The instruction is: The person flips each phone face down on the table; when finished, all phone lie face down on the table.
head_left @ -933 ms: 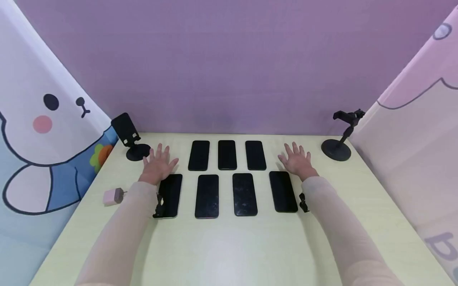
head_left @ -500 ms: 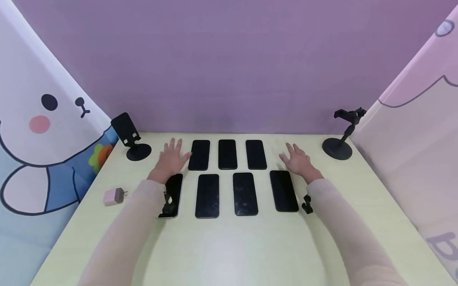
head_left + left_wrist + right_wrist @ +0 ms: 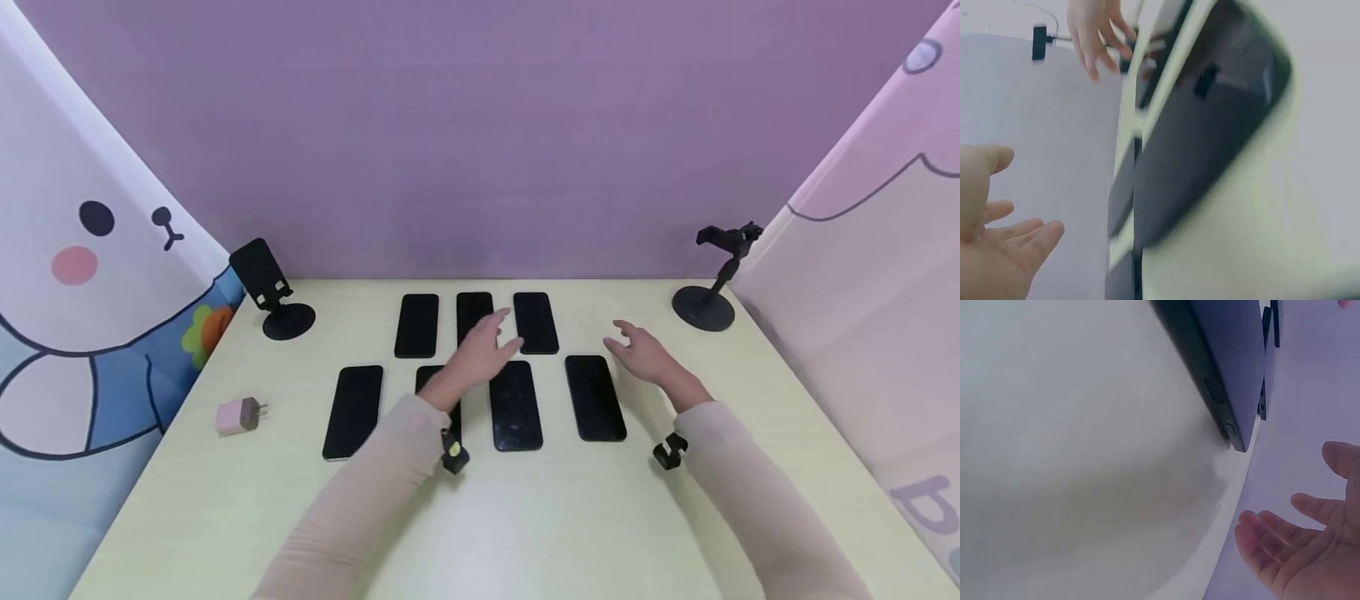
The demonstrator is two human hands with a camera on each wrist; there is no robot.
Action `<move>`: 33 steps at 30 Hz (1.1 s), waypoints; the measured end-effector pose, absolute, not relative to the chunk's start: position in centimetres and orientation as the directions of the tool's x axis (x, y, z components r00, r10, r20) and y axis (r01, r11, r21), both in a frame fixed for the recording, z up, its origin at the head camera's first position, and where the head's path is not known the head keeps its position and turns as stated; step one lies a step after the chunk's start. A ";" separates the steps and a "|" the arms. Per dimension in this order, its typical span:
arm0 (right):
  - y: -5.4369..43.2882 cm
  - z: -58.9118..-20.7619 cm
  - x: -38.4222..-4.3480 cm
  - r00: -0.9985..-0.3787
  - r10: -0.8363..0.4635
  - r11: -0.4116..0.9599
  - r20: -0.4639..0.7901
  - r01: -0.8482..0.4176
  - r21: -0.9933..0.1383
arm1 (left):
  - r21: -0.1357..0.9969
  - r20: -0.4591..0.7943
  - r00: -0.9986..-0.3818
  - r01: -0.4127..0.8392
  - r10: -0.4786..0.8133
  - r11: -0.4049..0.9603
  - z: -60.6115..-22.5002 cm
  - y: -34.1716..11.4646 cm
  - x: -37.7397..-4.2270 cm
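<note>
Black smartphones lie flat in two rows on the pale table. My left hand (image 3: 478, 354) hovers with loose fingers over the middle of the rows, holding nothing. It overlaps the back middle phone (image 3: 473, 310), and its wrist covers much of a front phone (image 3: 427, 375). To its right are the back right phone (image 3: 536, 323) and another front phone (image 3: 515, 408). My right hand (image 3: 648, 354), fingers slightly bent and holding nothing, is beside the rightmost front phone (image 3: 596, 400). The right wrist view shows that hand (image 3: 1316, 544) apart from a phone's edge (image 3: 1229, 381).
A black phone stand (image 3: 288, 320) is at the back left, another stand (image 3: 703, 308) at the back right. A pink charger plug (image 3: 238, 415) lies at the left. The leftmost phones (image 3: 354, 412) lie uncovered. A purple wall (image 3: 480, 150) borders the table's back.
My left hand has gone from the left side, spread near the left phones, to over the middle. My right hand has drawn slightly right and nearer, its fingers less spread.
</note>
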State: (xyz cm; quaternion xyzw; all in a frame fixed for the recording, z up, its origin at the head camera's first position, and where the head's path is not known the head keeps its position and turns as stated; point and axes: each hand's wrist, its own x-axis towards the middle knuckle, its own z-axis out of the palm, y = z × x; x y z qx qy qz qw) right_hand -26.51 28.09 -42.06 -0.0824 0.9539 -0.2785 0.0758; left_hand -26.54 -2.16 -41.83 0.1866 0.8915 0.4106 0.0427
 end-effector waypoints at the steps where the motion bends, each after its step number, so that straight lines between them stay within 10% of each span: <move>1: 28.2 -42.2 -26.2 -0.974 -0.201 0.831 -0.102 -0.114 -0.545 | 0.770 0.071 -0.924 0.291 0.376 0.568 -41.9 -1.3 -26.3; 21: 28.0 -44.2 -23.6 -0.947 -0.215 0.526 -0.239 0.094 -0.845 | 0.823 -0.040 -0.955 0.136 0.294 0.552 -46.9 8.4 -24.1; 33: 27.4 -44.7 -24.4 -0.954 -0.122 0.566 -0.274 0.160 -0.809 | 0.763 -0.018 -0.959 0.170 0.283 0.624 -47.4 8.9 -24.4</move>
